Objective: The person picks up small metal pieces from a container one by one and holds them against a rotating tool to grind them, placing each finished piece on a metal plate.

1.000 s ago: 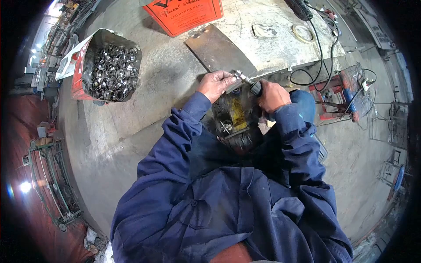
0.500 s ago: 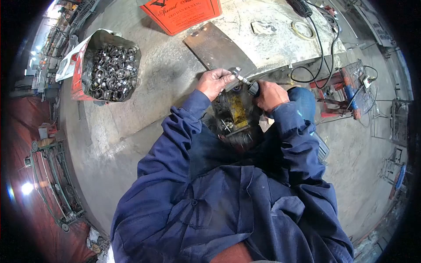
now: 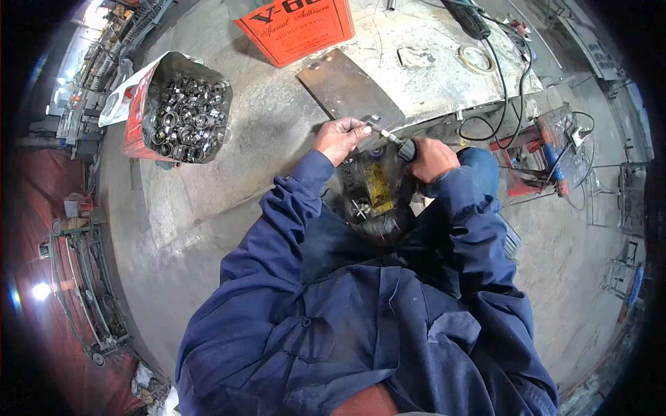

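Observation:
My left hand [image 3: 340, 141] pinches a small metal ring-shaped piece [image 3: 372, 122] between thumb and fingers, at the near edge of the work surface. My right hand [image 3: 433, 160] is closed around a black tool with a chuck-like front [image 3: 406, 148]; most of its body is hidden by the hand. The tool's metal shaft [image 3: 388, 135] points up and left, its tip meeting the small piece. Below both hands, between my knees, sits a dark, grimy holder with a yellow part [image 3: 378, 186] and small metal bits in it.
An open red-sided container [image 3: 139, 128] full of metal rings stands on the left. Ahead are a brown metal plate [image 3: 350, 87] and an orange adhesive can [image 3: 303, 31]. A corded black tool [image 3: 466, 17] and a tape roll [image 3: 477, 59] lie right; a red stand [image 3: 524, 163] is beyond.
Both hands stay on the tool and the small piece. The tool's shaft and the piece have turned slightly; the whole view has shifted a little.

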Demonstrator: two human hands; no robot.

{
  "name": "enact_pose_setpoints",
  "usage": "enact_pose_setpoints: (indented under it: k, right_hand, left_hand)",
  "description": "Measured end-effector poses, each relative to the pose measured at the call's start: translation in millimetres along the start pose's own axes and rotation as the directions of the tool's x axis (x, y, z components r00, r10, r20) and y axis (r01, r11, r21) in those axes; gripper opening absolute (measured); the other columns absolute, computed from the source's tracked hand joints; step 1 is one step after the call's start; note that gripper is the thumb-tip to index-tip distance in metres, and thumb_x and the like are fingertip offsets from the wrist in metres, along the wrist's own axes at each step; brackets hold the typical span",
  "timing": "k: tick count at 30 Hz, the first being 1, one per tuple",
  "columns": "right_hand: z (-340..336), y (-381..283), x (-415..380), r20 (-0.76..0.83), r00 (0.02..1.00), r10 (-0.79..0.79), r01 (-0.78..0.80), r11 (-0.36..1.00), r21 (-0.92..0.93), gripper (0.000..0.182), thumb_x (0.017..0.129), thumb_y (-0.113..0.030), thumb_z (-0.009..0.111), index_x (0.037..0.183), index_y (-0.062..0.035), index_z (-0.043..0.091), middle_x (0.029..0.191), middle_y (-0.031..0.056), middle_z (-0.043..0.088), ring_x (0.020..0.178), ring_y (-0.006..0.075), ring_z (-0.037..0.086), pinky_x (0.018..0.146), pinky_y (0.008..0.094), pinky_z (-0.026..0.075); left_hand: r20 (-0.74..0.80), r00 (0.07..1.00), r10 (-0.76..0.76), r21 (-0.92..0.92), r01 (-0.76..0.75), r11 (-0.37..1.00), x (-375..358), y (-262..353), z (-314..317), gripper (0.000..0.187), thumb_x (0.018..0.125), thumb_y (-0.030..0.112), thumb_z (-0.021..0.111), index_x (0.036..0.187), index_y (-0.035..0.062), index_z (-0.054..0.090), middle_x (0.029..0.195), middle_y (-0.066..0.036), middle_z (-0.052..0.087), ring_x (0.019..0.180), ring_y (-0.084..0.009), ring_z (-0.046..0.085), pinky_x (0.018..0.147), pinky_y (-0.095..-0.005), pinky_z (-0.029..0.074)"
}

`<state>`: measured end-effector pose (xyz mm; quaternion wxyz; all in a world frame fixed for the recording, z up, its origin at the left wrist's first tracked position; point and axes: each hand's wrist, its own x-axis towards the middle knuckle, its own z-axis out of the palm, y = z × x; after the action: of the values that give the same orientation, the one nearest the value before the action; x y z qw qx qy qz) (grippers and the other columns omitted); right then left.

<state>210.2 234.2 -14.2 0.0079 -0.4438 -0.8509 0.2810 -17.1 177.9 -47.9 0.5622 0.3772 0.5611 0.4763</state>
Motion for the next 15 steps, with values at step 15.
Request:
enact_pose_setpoints:
  k: [15]
  right_hand:
    - [-5, 25, -31, -0.137, 0.981, 0.137, -0.137, 0.991, 0.013, 0.047, 0.061, -0.028, 0.077, 0.097, -0.0057, 0.058, 0.083, 0.0229, 0.063, 0.082, 0.0380, 0.061, 0.072, 0.0460, 0.050]
  left_hand:
    - [-0.068, 0.990, 0.124, 0.304, -0.098, 0.948, 41, 103, -32, 0.015, 0.084, 0.021, 0.064, 0.091, 0.0085, 0.060, 0.072, 0.003, 0.058, 0.052, -0.0039, 0.048, 0.040, -0.0197, 0.033]
